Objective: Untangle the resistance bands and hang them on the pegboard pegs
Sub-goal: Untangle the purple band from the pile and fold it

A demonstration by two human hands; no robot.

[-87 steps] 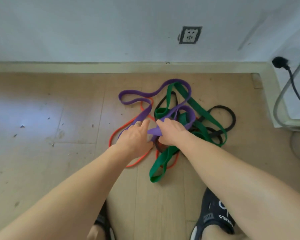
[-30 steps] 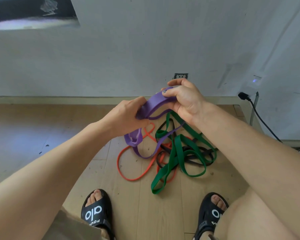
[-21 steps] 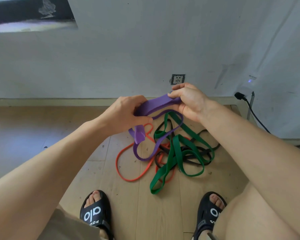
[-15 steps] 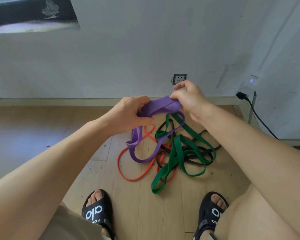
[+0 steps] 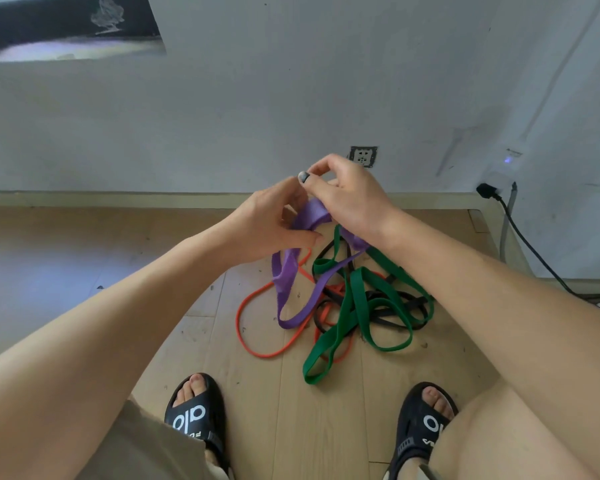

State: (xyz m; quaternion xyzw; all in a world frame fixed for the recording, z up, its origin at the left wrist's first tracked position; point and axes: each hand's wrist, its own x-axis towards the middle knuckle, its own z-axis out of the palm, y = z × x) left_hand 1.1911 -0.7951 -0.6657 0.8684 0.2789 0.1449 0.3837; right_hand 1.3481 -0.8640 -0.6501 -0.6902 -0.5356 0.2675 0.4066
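A purple resistance band (image 5: 286, 271) is lifted off the floor, its lower loop still trailing down into the pile. My left hand (image 5: 267, 223) grips its top bunch from the left. My right hand (image 5: 347, 195) holds the same bunch from the right, thumb and forefinger pinched together above it. On the wooden floor below lie a green band (image 5: 352, 313), an orange band (image 5: 253, 341) and a black band (image 5: 392, 311), looped through one another. No pegboard is in view.
A white wall with a socket (image 5: 362, 156) runs behind the pile. A black plug and cable (image 5: 520, 223) hang at the right by a raised ledge. My two feet in black slides (image 5: 196, 420) stand just in front of the bands.
My hands have drawn closer together, bunching the purple band between them. My right thumb and forefinger now pinch above the bunch. The purple loop hangs lower over the pile.
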